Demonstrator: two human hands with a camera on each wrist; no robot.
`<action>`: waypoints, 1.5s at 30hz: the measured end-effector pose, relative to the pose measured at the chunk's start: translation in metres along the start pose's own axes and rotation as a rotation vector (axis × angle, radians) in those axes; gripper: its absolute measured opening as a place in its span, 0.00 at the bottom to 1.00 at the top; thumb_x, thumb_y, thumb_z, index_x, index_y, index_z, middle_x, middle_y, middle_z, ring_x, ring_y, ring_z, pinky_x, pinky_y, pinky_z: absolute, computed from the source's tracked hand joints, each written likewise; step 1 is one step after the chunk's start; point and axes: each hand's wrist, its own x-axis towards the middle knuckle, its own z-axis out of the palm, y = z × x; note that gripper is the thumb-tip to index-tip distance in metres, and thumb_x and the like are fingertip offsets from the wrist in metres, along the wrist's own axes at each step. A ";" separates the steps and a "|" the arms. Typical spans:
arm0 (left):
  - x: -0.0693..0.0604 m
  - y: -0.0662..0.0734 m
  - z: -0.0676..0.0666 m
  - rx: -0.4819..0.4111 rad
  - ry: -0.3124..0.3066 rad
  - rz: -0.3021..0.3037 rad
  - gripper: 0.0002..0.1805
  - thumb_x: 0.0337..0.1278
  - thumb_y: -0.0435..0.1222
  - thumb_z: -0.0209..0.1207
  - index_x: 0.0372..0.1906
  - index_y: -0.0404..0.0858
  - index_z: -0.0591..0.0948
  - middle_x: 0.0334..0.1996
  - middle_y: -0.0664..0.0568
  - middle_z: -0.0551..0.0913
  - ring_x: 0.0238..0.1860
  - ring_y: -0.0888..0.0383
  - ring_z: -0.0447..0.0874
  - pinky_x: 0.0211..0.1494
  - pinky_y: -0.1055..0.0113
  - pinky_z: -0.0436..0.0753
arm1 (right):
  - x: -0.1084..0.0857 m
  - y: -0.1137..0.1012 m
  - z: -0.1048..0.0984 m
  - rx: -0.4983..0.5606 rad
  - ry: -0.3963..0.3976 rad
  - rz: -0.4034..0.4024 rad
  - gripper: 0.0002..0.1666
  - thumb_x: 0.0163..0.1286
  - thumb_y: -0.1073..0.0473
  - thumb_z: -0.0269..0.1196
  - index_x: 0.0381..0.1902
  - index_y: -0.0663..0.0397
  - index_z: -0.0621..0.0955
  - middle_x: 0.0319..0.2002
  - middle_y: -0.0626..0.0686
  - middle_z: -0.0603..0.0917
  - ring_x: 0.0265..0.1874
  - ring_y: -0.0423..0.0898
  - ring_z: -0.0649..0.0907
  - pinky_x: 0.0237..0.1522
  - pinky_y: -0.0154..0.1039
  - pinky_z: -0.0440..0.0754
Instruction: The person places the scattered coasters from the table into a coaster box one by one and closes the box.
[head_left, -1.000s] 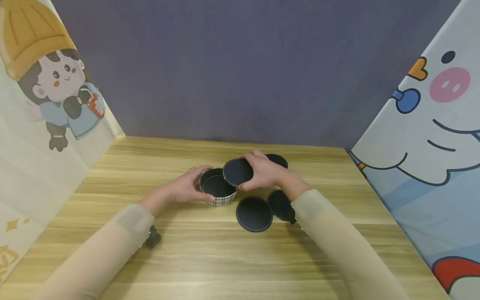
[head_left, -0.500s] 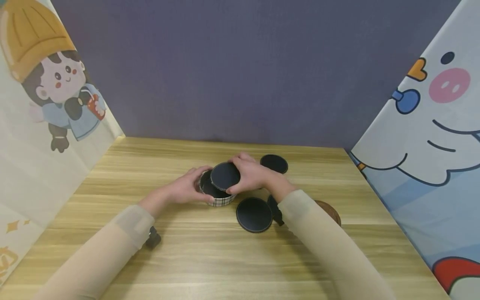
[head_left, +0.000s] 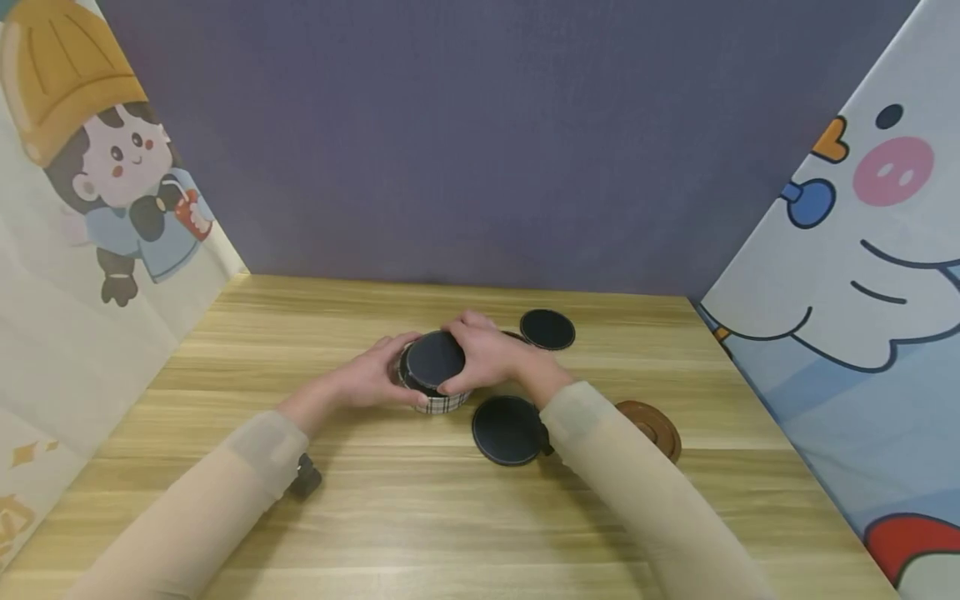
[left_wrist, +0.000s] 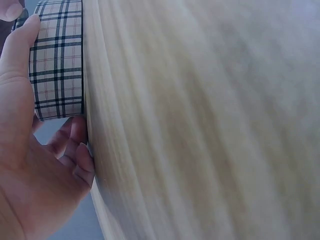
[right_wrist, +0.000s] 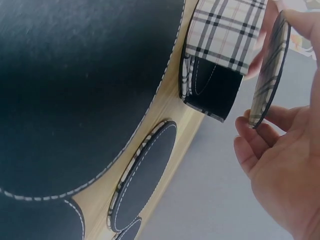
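Note:
My left hand [head_left: 367, 373] grips the side of a round coaster holder [head_left: 444, 404] with plaid sides and a dark inside. In the left wrist view the thumb lies along the plaid wall [left_wrist: 57, 65]. My right hand [head_left: 483, 354] pinches a round black coaster [head_left: 435, 360] by its edge, thumb on the near side and fingers on the far side. That coaster covers most of the holder's mouth and sits tilted. From the right wrist, the held coaster [right_wrist: 270, 70] shows a plaid face and stands apart from the holder [right_wrist: 227, 35], whose wall has a cut-out.
Black coasters lie around the right arm: one at the back [head_left: 547, 329], one in front [head_left: 508, 430], others partly hidden by hand and sleeve. Beyond the right sleeve is a brown round piece [head_left: 651, 425]. A dark wall [head_left: 472, 150] closes off the table's back.
The right hand has carried the coaster leftward, from the holder's right rim to over its mouth. The brown round piece has come into view. The left hand stays on the holder.

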 end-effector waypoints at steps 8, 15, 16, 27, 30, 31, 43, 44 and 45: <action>0.000 -0.001 0.001 0.013 0.006 0.008 0.64 0.54 0.60 0.80 0.89 0.51 0.56 0.76 0.34 0.67 0.76 0.35 0.72 0.81 0.34 0.72 | 0.001 0.000 0.004 -0.005 0.002 -0.005 0.64 0.57 0.34 0.77 0.84 0.58 0.68 0.72 0.58 0.71 0.69 0.56 0.72 0.72 0.55 0.77; 0.001 0.000 0.001 -0.004 0.002 0.004 0.62 0.54 0.59 0.81 0.88 0.54 0.58 0.75 0.36 0.67 0.74 0.37 0.72 0.80 0.36 0.74 | 0.004 0.002 0.008 -0.004 -0.010 -0.002 0.65 0.57 0.32 0.76 0.84 0.57 0.67 0.73 0.58 0.71 0.70 0.56 0.71 0.72 0.56 0.77; 0.002 0.000 0.001 -0.008 0.000 0.005 0.61 0.54 0.59 0.81 0.88 0.54 0.58 0.74 0.36 0.67 0.74 0.37 0.73 0.79 0.36 0.74 | 0.004 0.002 0.009 -0.003 -0.012 -0.003 0.65 0.57 0.33 0.76 0.84 0.58 0.67 0.73 0.58 0.70 0.71 0.56 0.71 0.72 0.56 0.76; 0.002 0.000 0.001 -0.004 -0.005 0.020 0.61 0.55 0.58 0.81 0.88 0.53 0.59 0.75 0.37 0.67 0.72 0.39 0.73 0.77 0.37 0.75 | 0.005 0.001 0.012 -0.003 -0.020 -0.015 0.64 0.60 0.33 0.76 0.85 0.57 0.66 0.76 0.58 0.70 0.72 0.56 0.72 0.76 0.57 0.73; 0.001 0.001 0.001 0.006 -0.004 0.009 0.62 0.55 0.59 0.81 0.89 0.52 0.57 0.76 0.36 0.66 0.72 0.38 0.73 0.78 0.36 0.75 | 0.005 0.000 0.011 -0.002 -0.030 -0.014 0.64 0.61 0.33 0.76 0.86 0.55 0.64 0.77 0.58 0.70 0.74 0.57 0.71 0.80 0.59 0.70; 0.001 0.001 0.001 0.012 -0.003 0.008 0.63 0.55 0.59 0.81 0.89 0.51 0.57 0.76 0.35 0.66 0.72 0.38 0.74 0.78 0.36 0.75 | 0.005 0.001 0.010 -0.002 -0.031 -0.011 0.64 0.61 0.33 0.76 0.86 0.54 0.64 0.78 0.58 0.69 0.75 0.57 0.71 0.81 0.60 0.69; 0.002 -0.001 0.003 -0.004 0.012 0.018 0.66 0.51 0.58 0.82 0.89 0.49 0.56 0.71 0.34 0.70 0.60 0.42 0.83 0.70 0.38 0.84 | -0.017 0.024 -0.004 0.047 -0.025 0.049 0.58 0.69 0.30 0.69 0.88 0.44 0.61 0.88 0.60 0.58 0.88 0.64 0.57 0.85 0.70 0.61; 0.003 -0.001 0.003 -0.008 0.013 0.019 0.66 0.51 0.58 0.83 0.89 0.49 0.56 0.71 0.34 0.70 0.60 0.42 0.84 0.69 0.39 0.85 | -0.020 0.027 -0.005 0.051 -0.023 0.052 0.58 0.70 0.30 0.69 0.88 0.44 0.61 0.88 0.61 0.57 0.88 0.64 0.56 0.86 0.71 0.60; 0.003 -0.001 0.004 -0.010 0.014 0.019 0.66 0.51 0.57 0.83 0.89 0.49 0.56 0.70 0.34 0.70 0.59 0.42 0.84 0.69 0.39 0.85 | -0.023 0.030 -0.007 0.053 -0.023 0.050 0.58 0.70 0.30 0.69 0.88 0.44 0.61 0.88 0.61 0.58 0.88 0.64 0.56 0.86 0.71 0.59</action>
